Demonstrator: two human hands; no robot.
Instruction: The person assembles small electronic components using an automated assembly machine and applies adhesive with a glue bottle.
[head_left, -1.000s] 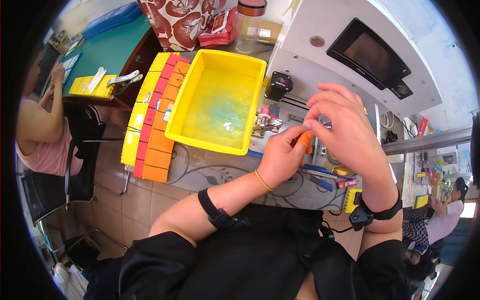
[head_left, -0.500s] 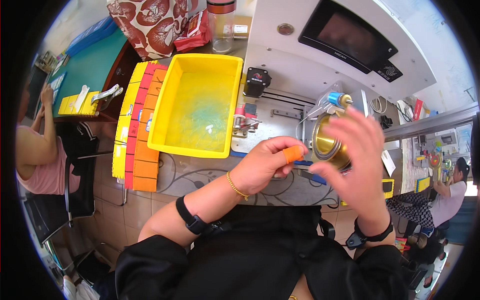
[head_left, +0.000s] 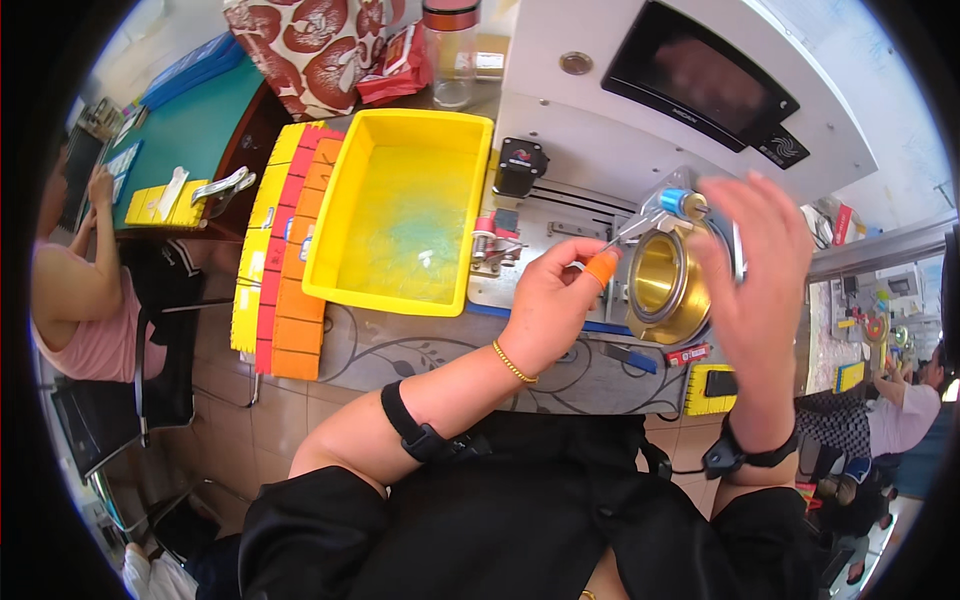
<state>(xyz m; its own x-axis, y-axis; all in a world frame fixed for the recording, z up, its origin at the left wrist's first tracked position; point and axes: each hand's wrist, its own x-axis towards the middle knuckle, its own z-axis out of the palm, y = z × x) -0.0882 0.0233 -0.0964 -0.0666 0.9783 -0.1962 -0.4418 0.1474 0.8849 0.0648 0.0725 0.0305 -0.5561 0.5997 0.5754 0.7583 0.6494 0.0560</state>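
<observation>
My left hand (head_left: 556, 292) is closed in a pinch, with an orange cover on one finger. Its fingertips meet at a thin grey tip beside the brass ring-shaped fixture (head_left: 655, 275); what they hold is too small to make out. My right hand (head_left: 762, 270) is raised at the fixture's right side, slightly blurred, fingers stretched and apart, nothing visible in it. Above the fixture, between my hands, sits a blue cylinder (head_left: 683, 204) on a metal bracket. The fixture belongs to a white machine (head_left: 570, 120).
Left of the machine is a yellow tray (head_left: 312, 265) with fine pale strands inside. Orange strips (head_left: 297, 330), red strips (head_left: 268, 300) and yellow strips lie beside it. A clear bottle (head_left: 452, 75) stands behind. A blue-handled tool (head_left: 630, 358) lies near the front edge. Other people sit at both sides.
My left hand has moved up and right, closer to the fixture's upper left. My right hand has shifted right and slightly up, uncovering the brass fixture.
</observation>
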